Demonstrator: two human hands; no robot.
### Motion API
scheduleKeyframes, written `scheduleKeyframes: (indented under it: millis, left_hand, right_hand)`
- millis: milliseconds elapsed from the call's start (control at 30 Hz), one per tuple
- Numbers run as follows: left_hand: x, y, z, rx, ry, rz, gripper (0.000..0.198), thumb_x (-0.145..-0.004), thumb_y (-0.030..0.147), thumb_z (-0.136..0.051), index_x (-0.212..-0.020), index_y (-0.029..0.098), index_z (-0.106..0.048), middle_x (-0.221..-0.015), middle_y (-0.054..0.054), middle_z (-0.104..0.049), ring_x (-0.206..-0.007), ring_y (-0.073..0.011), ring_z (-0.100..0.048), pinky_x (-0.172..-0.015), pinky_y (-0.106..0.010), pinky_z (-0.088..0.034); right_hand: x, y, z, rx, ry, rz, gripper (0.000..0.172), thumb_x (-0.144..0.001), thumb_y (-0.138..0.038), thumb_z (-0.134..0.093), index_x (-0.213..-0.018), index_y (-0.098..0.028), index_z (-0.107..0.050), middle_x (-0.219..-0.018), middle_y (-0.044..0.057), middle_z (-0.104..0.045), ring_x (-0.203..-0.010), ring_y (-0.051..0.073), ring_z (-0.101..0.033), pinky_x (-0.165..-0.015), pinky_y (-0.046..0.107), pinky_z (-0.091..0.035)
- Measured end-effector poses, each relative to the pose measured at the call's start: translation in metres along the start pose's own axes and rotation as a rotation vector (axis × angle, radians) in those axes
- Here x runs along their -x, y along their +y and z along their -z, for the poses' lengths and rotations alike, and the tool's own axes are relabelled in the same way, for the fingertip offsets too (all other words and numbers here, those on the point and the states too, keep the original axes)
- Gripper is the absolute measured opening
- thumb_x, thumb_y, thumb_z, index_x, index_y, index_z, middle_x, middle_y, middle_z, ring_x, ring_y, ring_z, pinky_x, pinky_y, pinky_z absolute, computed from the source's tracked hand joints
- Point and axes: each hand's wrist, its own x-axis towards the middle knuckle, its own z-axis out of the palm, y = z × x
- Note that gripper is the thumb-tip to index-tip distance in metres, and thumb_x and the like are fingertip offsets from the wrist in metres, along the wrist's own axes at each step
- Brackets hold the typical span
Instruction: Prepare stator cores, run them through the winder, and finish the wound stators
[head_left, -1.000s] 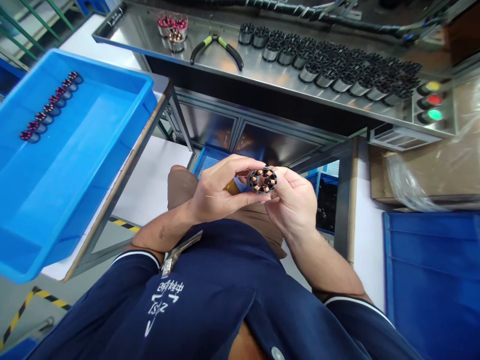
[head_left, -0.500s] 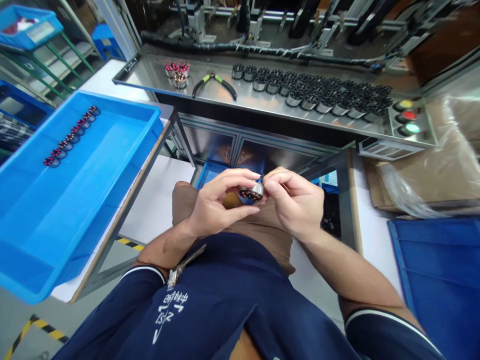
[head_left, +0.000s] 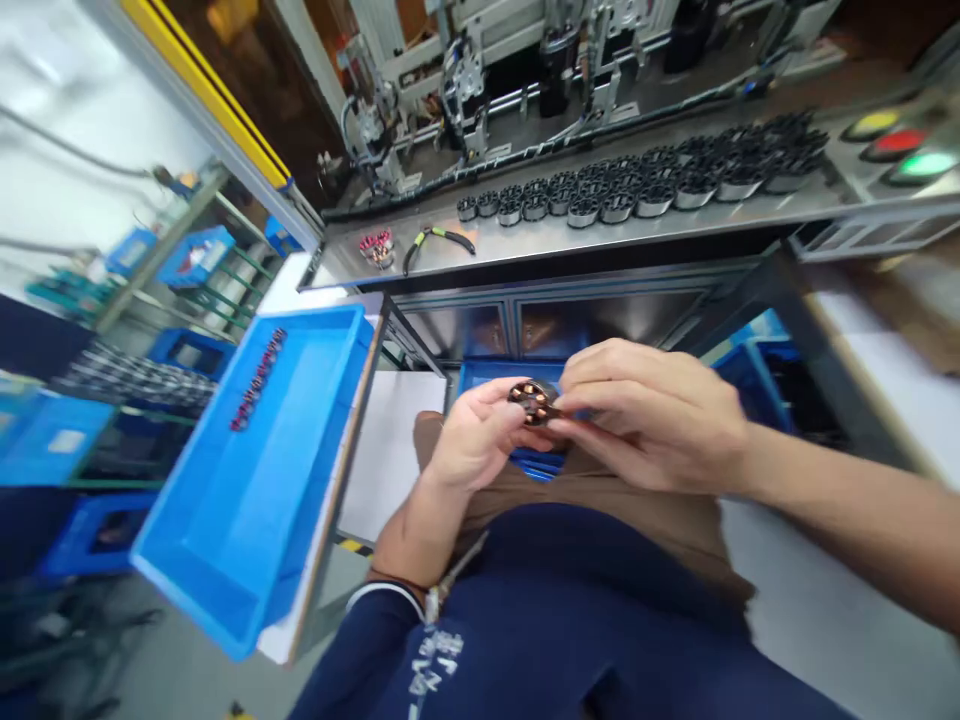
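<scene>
My left hand [head_left: 480, 435] holds a motor stator [head_left: 534, 402] above my lap, thumb on its rim and fingers around its far and lower side. It is a short dark ring with copper windings, and its wound face is tilted up toward me. The fingertips of my right hand [head_left: 645, 410] pinch together at the stator's right edge. Whatever lies between them is too small to make out. On the metal ledge beyond, several black-and-silver stators [head_left: 583, 210] stand in rows. Pliers [head_left: 439, 237] with black and green handles lie left of them, beside a few stators with red and copper windings [head_left: 377, 247].
To the left, a blue tray [head_left: 259, 510] on a table holds a line of wound stators [head_left: 259, 380]. Machine fixtures [head_left: 465, 85] stand behind the ledge. Yellow, red and green buttons [head_left: 896, 145] sit at its right end. Shelves with blue bins [head_left: 196, 255] are at far left.
My view has swung left. The stator has turned its copper face up toward me, and my left thumb has moved onto its rim. A thin copper wire seen earlier by my right fingers no longer shows clearly.
</scene>
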Motion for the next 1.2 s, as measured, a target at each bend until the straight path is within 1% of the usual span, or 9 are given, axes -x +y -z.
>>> scheduleKeyframes:
  millis: [167,433,567,700,833,900,967,1067,1200]
  left_hand:
    - [0.003,-0.005,0.0,-0.103,0.11,-0.146,0.064,-0.059,0.062,-0.086,-0.098,0.017,-0.062,-0.082,-0.006,-0.076,-0.077,-0.0246,-0.077,-0.055,-0.028,-0.059]
    - [0.007,-0.006,-0.006,0.028,0.062,-0.193,0.051,-0.063,0.045,-0.09,-0.099,0.017,-0.065,-0.084,-0.003,-0.077,-0.068,-0.0187,-0.075,-0.059,-0.029,-0.063]
    - [0.007,-0.006,-0.01,0.097,0.042,-0.176,0.05,-0.064,0.04,-0.091,-0.099,0.018,-0.063,-0.083,-0.001,-0.077,-0.067,-0.019,-0.075,-0.058,-0.028,-0.062]
    - [0.009,-0.002,-0.011,0.162,-0.04,-0.231,0.053,-0.056,0.036,-0.095,-0.094,0.019,-0.063,-0.113,-0.008,-0.075,-0.089,-0.0199,-0.075,-0.079,-0.032,-0.061]
    - [0.001,0.001,-0.004,0.257,-0.099,-0.265,0.063,-0.048,0.055,-0.094,-0.092,0.021,-0.063,-0.116,-0.01,-0.072,-0.114,-0.0294,-0.069,-0.096,-0.043,-0.056]
    - [-0.007,0.002,0.002,0.199,-0.2,-0.146,0.07,-0.053,0.075,-0.081,-0.093,0.02,-0.066,-0.104,-0.011,-0.075,-0.108,-0.0309,-0.071,-0.09,-0.043,-0.058]
    - [-0.012,0.003,0.008,0.082,-0.44,0.049,0.079,-0.06,0.09,-0.061,-0.088,0.017,-0.069,-0.085,-0.011,-0.075,-0.092,-0.0314,-0.075,-0.076,-0.043,-0.061]
    - [-0.007,0.005,0.007,0.015,-0.648,0.166,0.079,-0.065,0.091,-0.054,-0.083,0.015,-0.069,-0.072,-0.01,-0.073,-0.075,-0.0296,-0.076,-0.064,-0.04,-0.061]
    - [0.01,0.005,-0.002,0.074,-0.288,-0.113,0.051,-0.074,0.055,-0.08,-0.108,0.021,-0.064,-0.093,-0.005,-0.075,-0.075,-0.0188,-0.075,-0.067,-0.03,-0.061]
  right_hand:
    - [0.001,0.009,0.001,-0.099,0.073,-0.176,0.06,-0.077,-0.04,-0.083,-0.13,-0.028,-0.057,-0.11,0.008,-0.07,-0.089,0.02,-0.069,-0.066,0.029,-0.062]
    - [-0.003,0.001,0.011,-0.101,-0.109,-0.205,0.004,-0.089,-0.03,-0.073,-0.092,-0.032,-0.074,-0.086,0.0,-0.072,-0.076,0.014,-0.068,-0.062,0.028,-0.056]
    - [-0.002,-0.007,0.011,-0.031,-0.049,-0.192,0.013,-0.086,-0.02,-0.074,-0.09,-0.032,-0.074,-0.082,-0.001,-0.074,-0.071,0.015,-0.069,-0.059,0.029,-0.056]
    - [-0.007,-0.018,0.01,0.073,-0.017,-0.208,0.022,-0.083,-0.009,-0.072,-0.092,-0.028,-0.073,-0.079,0.001,-0.072,-0.064,0.015,-0.067,-0.052,0.027,-0.053]
    - [-0.017,-0.019,0.011,0.033,-0.079,-0.207,0.02,-0.085,-0.009,-0.068,-0.089,-0.028,-0.071,-0.076,0.001,-0.071,-0.06,0.015,-0.065,-0.049,0.027,-0.052]
    - [-0.024,-0.017,0.012,0.003,-0.155,-0.134,0.017,-0.086,-0.012,-0.067,-0.089,-0.028,-0.07,-0.077,0.001,-0.072,-0.059,0.015,-0.065,-0.047,0.027,-0.051]
    - [-0.029,-0.017,0.014,-0.004,-0.188,-0.057,0.015,-0.089,-0.015,-0.064,-0.091,-0.029,-0.07,-0.077,0.002,-0.073,-0.058,0.015,-0.065,-0.045,0.027,-0.051]
    - [-0.034,-0.021,0.015,0.059,-0.186,-0.02,0.017,-0.09,-0.012,-0.062,-0.091,-0.027,-0.069,-0.076,0.004,-0.072,-0.061,0.016,-0.066,-0.048,0.028,-0.052]
    - [-0.033,-0.028,0.015,0.138,-0.112,-0.082,0.017,-0.083,-0.006,-0.07,-0.088,-0.023,-0.069,-0.078,0.005,-0.071,-0.064,0.015,-0.066,-0.054,0.027,-0.053]
